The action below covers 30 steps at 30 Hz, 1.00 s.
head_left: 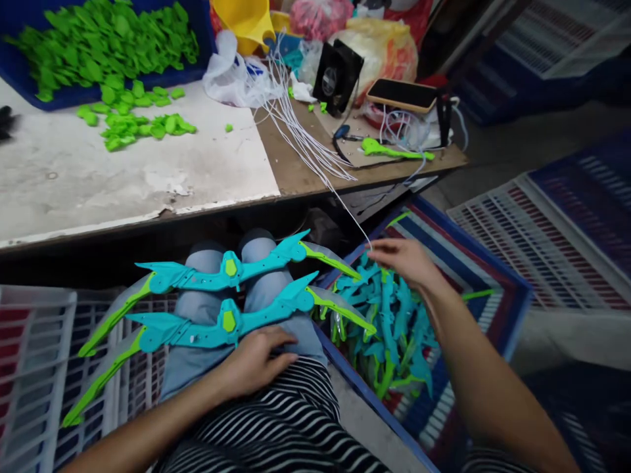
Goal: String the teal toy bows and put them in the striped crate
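Two toy bows lie across my lap, teal in the middle with lime-green limbs: the farther toy bow [256,268] and the nearer toy bow [269,316]. My left hand [260,358] rests on my thigh just below the nearer bow, fingers stretched and thumb apart, with nothing held. To the right, my right hand [401,259] pinches the end of a white cord [348,207]. That cord runs back to a bundle of white cords [300,135] on the table. Under my right hand, a pile of teal and green bows [389,322] fills part of a blue crate [515,315].
The table [211,174] has a worn white top. On it stand a blue bin [34,92] of green plastic pieces [118,39], a black fan [338,75], a phone [401,95], a screwdriver [345,133] and plastic bags. A white crate [37,368] stands at my left.
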{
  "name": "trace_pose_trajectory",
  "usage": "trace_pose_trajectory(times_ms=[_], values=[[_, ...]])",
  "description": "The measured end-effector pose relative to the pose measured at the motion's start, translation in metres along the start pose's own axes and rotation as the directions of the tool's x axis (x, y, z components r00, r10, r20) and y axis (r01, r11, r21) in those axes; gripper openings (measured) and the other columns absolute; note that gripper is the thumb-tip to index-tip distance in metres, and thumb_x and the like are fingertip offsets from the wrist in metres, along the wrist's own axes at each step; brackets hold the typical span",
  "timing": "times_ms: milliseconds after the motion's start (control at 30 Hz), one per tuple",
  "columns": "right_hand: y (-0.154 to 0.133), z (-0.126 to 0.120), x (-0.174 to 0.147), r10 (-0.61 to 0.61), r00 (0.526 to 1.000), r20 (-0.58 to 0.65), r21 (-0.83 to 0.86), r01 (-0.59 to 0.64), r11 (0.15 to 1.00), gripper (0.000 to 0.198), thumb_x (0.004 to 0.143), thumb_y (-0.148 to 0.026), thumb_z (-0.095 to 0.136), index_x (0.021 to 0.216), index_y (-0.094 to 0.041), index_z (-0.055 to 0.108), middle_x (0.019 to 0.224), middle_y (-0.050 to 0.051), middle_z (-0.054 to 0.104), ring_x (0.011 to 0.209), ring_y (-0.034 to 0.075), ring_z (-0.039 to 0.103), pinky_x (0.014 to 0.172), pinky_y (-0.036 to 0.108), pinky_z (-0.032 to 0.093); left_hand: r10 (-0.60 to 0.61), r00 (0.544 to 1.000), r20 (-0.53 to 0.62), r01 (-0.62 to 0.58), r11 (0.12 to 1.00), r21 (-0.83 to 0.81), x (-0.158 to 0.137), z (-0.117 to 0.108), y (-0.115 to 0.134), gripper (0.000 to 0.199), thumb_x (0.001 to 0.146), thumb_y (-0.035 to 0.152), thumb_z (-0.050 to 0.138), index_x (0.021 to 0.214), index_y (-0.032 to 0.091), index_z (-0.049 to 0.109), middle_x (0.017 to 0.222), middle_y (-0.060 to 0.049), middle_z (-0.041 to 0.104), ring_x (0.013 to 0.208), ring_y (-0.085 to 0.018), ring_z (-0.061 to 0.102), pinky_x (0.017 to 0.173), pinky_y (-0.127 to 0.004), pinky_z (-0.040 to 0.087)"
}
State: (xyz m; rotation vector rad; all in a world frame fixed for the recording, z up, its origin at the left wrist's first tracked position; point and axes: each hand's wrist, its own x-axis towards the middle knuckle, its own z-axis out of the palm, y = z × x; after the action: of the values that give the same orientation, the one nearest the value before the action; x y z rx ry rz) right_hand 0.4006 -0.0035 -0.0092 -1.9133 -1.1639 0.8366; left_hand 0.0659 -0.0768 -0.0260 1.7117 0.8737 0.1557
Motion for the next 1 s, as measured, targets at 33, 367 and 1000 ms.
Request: trace_pose_trajectory(times_ms=[33, 367, 1000], values=[[0.013, -0.004, -0.025, 0.071, 0.995, 0.064, 0.042, -0.074, 0.996, 0.031, 0.048, -0.037, 0.084, 0.063, -0.013, 0.07, 0.046, -0.001, 0.06, 0.041, 0.011, 0.051, 0.045, 0.024, 0.04, -0.036, 0.994, 0.107, 0.046, 0.994, -0.098, 0.015, 0.011, 0.003, 0.027, 0.085, 0.029, 0.056, 0.107, 0.017, 0.067, 0.105, -0.008, 0.068, 0.096, -0.02, 0.062, 0.089, -0.033, 0.048], [0.101, 0.019, -0.181, 0.232, 0.949, -0.214, 0.104, -0.214, 0.971, 0.044, 0.061, -0.061, 0.07, 0.066, -0.018, 0.066, 0.06, 0.003, 0.065, 0.053, 0.015, 0.057, 0.052, 0.028, 0.047, -0.417, 0.786, 0.457, 0.618, 0.511, -0.597, 0.118, 0.123, -0.004, 0.009, 0.083, 0.009, 0.055, 0.088, 0.012, 0.062, 0.065, 0.001, 0.06, 0.058, -0.008, 0.057, 0.059, -0.019, 0.045], [0.126, 0.037, -0.189, -0.274, 0.929, -0.25, -0.297, 0.195, 0.935, 0.018, 0.087, -0.034, 0.057, 0.077, -0.021, 0.064, 0.077, 0.004, 0.066, 0.071, 0.018, 0.063, 0.066, 0.032, 0.052, -0.275, 0.811, 0.516, 0.581, 0.478, -0.659, 0.143, 0.151, -0.002, 0.009, 0.085, 0.012, 0.055, 0.081, 0.01, 0.063, 0.064, -0.002, 0.063, 0.056, -0.008, 0.061, 0.062, -0.022, 0.05]])
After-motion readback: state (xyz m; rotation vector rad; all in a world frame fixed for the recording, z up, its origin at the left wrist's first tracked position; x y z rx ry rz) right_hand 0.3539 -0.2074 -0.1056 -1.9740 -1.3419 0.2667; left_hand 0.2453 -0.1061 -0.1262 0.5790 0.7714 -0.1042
